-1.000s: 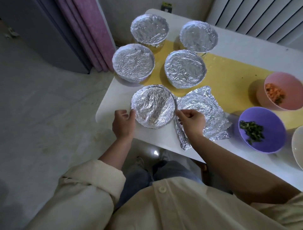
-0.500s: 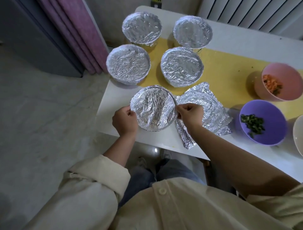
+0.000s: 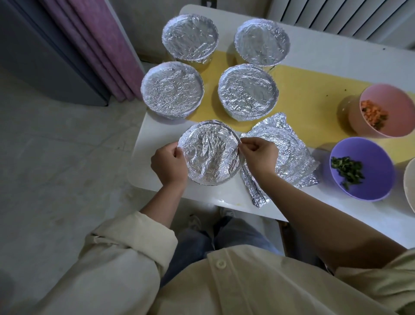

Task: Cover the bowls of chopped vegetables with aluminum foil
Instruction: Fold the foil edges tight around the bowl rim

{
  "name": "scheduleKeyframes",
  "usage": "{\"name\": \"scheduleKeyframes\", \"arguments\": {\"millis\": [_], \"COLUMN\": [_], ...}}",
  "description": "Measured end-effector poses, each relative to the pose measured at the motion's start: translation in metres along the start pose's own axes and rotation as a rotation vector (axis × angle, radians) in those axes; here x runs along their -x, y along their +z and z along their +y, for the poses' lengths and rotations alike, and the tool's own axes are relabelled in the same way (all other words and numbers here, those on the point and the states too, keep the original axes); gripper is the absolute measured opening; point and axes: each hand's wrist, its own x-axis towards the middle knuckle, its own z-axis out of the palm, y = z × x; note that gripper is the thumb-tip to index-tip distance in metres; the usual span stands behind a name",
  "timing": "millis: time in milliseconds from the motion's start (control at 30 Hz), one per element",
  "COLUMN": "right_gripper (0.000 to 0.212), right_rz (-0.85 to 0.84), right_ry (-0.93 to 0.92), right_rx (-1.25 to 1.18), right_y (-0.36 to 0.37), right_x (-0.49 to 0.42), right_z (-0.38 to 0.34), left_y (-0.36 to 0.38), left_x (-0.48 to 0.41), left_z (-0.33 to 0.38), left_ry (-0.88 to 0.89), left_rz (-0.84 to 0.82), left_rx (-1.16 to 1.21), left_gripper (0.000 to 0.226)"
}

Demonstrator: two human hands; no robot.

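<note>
Head view: left hand (image 3: 169, 164) and right hand (image 3: 258, 155) pinch foil-covered bowl's (image 3: 211, 155) rim.

Foil (image 3: 211, 155) seals the near bowl (image 3: 208, 182), contents unseen, and it's the same for the four covered bowls (image 3: 173, 90) behind it. Far right of it, a white bowl (image 3: 411, 186) is chopped by the frame edge, the pink bowl (image 3: 386, 99) clipped too.

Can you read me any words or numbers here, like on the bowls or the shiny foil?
None: no word, number or sign can be read here.
The foil-covered bowls, the pink bowl, the purple bowl, the loose foil sheet and the yellow mat are plain.
The small dark thing at the far edge of the table is cut off; nothing readable on it.
</note>
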Motion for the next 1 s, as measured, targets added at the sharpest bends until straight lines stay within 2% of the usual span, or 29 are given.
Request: {"name": "scheduleKeyframes", "arguments": {"millis": [133, 200, 267, 333, 467, 600, 733, 833, 1000], "right_gripper": [0.007, 0.021, 0.030, 0.024, 0.017, 0.007, 0.033, 0.029, 0.037], "right_rz": [-0.194, -0.232, -0.263, -0.252, -0.220, -0.316, -0.438, -0.511, -0.419], "right_ry": [0.083, 0.074, 0.035, -0.023, -0.027, 0.036, -0.044, -0.093, -0.124], "right_rx": [-0.017, -0.060, -0.127, -0.104, -0.124, -0.134, -0.082, -0.042, -0.064], "right_y": [-0.011, -0.011, -0.005, 0.003, 0.010, 0.007, 0.011, 0.024, 0.036], "right_x": [-0.018, -0.025, -0.026, -0.024, -0.026, -0.037, -0.052, -0.050, -0.043], "right_z": [0.003, 0.000, -0.003, -0.003, 0.004, 0.007, -0.004, -0.009, 0.000], "left_y": [-0.003, 0.000, 0.003, 0.008, 0.018, 0.024, 0.026, 0.026, 0.024], "left_x": [-0.009, -0.015, -0.014, -0.013, -0.010, -0.008, -0.014, -0.014, -0.011], "left_z": [0.001, -0.001, 0.001, 0.002, 0.003, 0.001, -0.002, 0.001, 0.007], "left_ry": [-0.062, -0.010, 0.028, 0.002, -0.063, -0.043, -0.046, -0.050, -0.073], "left_rz": [-0.073, -0.132, -0.180, -0.194, -0.107, -0.087, -0.145, -0.162, -0.161], "left_rx": [0.128, 0.182, 0.208, 0.247, 0.323, 0.319, 0.301, 0.306, 0.294], "left_gripper": [0.018, 0.017, 0.042, 0.050, 0.036, 0.028, 0.025, 0.025, 0.028]}}
